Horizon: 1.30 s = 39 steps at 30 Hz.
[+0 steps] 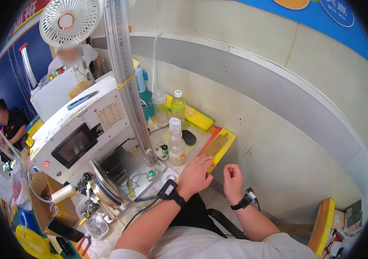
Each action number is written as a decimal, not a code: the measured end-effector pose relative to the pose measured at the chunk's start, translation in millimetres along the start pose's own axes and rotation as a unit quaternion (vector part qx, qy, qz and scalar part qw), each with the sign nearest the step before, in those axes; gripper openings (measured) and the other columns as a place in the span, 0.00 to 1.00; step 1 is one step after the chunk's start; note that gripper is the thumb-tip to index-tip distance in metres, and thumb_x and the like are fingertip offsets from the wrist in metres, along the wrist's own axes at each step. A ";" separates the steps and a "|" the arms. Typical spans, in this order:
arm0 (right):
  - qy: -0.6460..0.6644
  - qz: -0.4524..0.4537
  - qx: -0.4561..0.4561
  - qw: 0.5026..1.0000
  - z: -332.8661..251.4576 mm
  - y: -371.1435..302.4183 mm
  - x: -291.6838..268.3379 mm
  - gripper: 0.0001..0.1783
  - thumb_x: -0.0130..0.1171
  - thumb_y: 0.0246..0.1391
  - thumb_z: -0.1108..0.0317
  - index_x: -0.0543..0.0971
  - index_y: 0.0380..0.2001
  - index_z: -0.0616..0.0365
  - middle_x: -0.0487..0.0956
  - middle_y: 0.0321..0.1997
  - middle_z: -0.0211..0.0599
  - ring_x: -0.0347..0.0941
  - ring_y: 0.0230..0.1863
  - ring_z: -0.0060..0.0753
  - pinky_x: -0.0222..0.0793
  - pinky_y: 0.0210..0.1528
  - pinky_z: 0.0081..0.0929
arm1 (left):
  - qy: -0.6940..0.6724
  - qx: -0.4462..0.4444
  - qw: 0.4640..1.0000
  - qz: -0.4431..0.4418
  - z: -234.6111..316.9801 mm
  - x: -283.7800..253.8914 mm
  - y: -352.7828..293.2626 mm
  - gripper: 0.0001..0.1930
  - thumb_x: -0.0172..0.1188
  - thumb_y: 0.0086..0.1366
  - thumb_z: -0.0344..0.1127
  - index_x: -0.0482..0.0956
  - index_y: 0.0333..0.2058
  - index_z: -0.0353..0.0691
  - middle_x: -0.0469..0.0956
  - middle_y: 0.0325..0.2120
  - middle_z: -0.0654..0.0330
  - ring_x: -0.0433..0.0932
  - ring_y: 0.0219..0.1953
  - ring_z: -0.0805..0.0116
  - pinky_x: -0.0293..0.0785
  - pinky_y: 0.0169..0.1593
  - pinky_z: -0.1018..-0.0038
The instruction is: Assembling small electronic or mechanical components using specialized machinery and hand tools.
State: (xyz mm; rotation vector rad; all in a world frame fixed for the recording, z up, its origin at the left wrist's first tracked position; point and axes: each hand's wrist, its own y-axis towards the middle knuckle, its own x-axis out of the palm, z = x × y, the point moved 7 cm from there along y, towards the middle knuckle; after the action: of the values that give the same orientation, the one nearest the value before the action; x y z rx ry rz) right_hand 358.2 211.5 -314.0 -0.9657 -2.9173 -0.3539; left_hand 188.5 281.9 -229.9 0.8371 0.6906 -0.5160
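My left hand (195, 174) is at the near end of a shallow yellow tray (232, 141), its fingers bent and close together. Whatever lies under those fingertips is hidden. Inside the tray is a flat brown piece (217, 146). To the right of the tray's near end, my right hand (232, 183) is raised with the fingers curled into a pinch. Anything between them is too small to make out. Both wrists wear black straps with small devices. Close by the left hand stands a clear pump bottle (176, 144) with a white top.
A white machine with a dark screen (74, 146) and a tall metal post (128, 77) fills the left side. Behind the pump bottle are a green drink bottle (178, 106), a cloudy bottle (160, 108) and a black mouse (188, 137). Two people sit farther off. A wall closes the right.
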 end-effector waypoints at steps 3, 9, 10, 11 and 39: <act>-0.084 0.017 -0.060 0.994 -5.7 10.9 1.7 0.03 0.62 0.68 0.74 0.79 0.42 0.59 0.74 0.29 0.22 0.67 0.29 0.13 0.64 0.32 0.17 | 0.009 0.002 1.000 0.002 1.2 -0.4 -0.1 0.19 0.63 0.57 0.32 0.81 0.48 0.34 0.79 0.58 0.48 0.74 0.64 0.48 0.72 0.68 0.60; -0.222 0.006 -0.117 0.968 -15.6 24.9 16.6 0.07 0.65 0.62 0.75 0.81 0.43 0.60 0.77 0.28 0.31 0.72 0.27 0.22 0.71 0.32 0.24 | -0.012 -0.006 1.000 -0.010 -1.9 2.6 0.1 0.18 0.63 0.57 0.31 0.79 0.48 0.35 0.78 0.59 0.46 0.73 0.66 0.45 0.71 0.69 0.58; -0.217 0.009 -0.116 0.969 -14.4 24.8 15.8 0.07 0.65 0.61 0.75 0.81 0.43 0.60 0.77 0.28 0.32 0.73 0.26 0.24 0.71 0.32 0.25 | -0.010 0.000 1.000 -0.006 -1.5 4.0 -0.2 0.18 0.63 0.57 0.31 0.79 0.47 0.35 0.78 0.59 0.47 0.73 0.66 0.44 0.71 0.69 0.58; -0.211 0.011 -0.116 0.971 -14.4 26.0 16.1 0.08 0.65 0.61 0.76 0.81 0.43 0.60 0.78 0.29 0.33 0.73 0.26 0.26 0.72 0.32 0.26 | -0.006 0.006 1.000 0.001 -1.5 3.6 0.6 0.18 0.63 0.57 0.31 0.79 0.47 0.35 0.78 0.59 0.47 0.73 0.66 0.44 0.71 0.69 0.58; -0.247 0.029 -0.156 0.956 -1.9 26.1 16.0 0.04 0.65 0.64 0.73 0.81 0.40 0.61 0.80 0.31 0.36 0.77 0.28 0.29 0.75 0.32 0.28 | -0.017 -0.008 1.000 0.002 -7.2 2.2 -2.9 0.19 0.62 0.58 0.33 0.80 0.49 0.35 0.78 0.60 0.49 0.73 0.67 0.47 0.70 0.71 0.60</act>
State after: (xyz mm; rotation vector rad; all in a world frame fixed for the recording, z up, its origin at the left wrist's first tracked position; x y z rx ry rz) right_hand 360.8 240.7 -305.0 -1.3543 -3.3291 -0.6760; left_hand 185.6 285.8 -236.4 0.8125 0.6604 -0.5200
